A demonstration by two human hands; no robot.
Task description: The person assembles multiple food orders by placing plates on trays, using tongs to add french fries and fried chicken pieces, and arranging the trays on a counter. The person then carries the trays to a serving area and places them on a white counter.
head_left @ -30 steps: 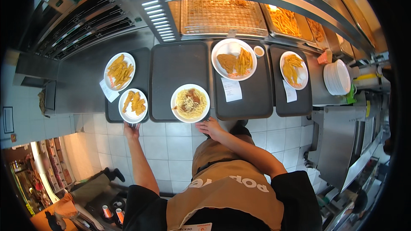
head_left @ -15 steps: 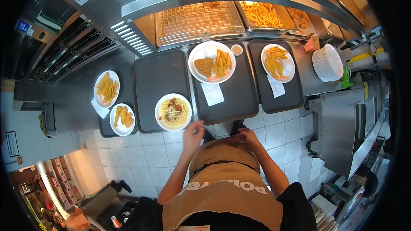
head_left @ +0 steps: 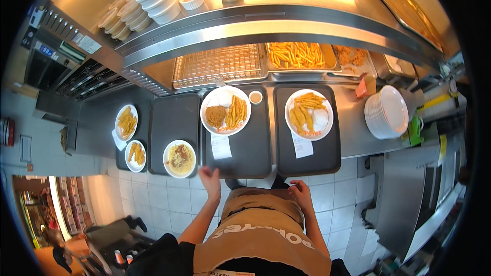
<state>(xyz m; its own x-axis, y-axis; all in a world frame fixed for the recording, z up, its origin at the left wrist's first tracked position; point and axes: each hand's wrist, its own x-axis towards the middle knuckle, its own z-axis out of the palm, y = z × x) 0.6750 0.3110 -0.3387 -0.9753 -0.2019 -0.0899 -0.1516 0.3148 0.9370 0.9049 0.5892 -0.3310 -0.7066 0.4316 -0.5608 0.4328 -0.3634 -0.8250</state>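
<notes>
Steel surface [head_left: 353, 143] runs ahead of both hands, above pale floor tiles [head_left: 174, 199]. Loosely curled and empty, the left hand [head_left: 209, 181] is by the near left corner of a dark tray [head_left: 245, 151]; whether they touch cannot be told. Empty too, fingers bent, the right hand [head_left: 300, 194] sits just short of another tray [head_left: 325, 156].

Left of the left hand is a plate of spaghetti [head_left: 180, 158] on a third tray [head_left: 171, 117]. Ahead of each hand lies a paper slip, then a plate with breaded pieces and fries. Farther right of the right hand stands a plate stack [head_left: 387, 112]; farthest ahead, a wire rack [head_left: 220, 64].
</notes>
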